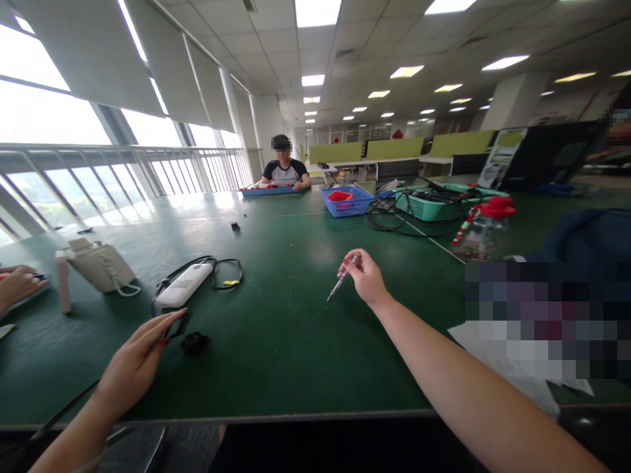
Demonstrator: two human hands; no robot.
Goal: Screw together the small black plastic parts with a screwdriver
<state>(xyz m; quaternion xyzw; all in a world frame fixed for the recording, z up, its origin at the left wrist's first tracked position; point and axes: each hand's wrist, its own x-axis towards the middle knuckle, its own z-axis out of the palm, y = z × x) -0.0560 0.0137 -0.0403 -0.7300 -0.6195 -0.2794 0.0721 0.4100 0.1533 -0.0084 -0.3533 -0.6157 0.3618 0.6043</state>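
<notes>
My right hand (363,272) is closed around a slim metallic screwdriver (340,284), whose tip points down and left over the green table (296,355). At the left, my left hand (140,355) grips a small dark flat object (184,323) between thumb and fingers; what it is cannot be made out. Just right of that hand a black knobby item (194,343) lies on the table. Beyond it is a white power bank (185,285) with a black cable (235,261) looping to its right.
A beige device (101,266) stands at the left, near another person's hand (17,286). Farther back are a blue basket (346,203), a green basket (428,209) with cables, and a red-lidded jar (486,230). A person (284,172) sits at the far end.
</notes>
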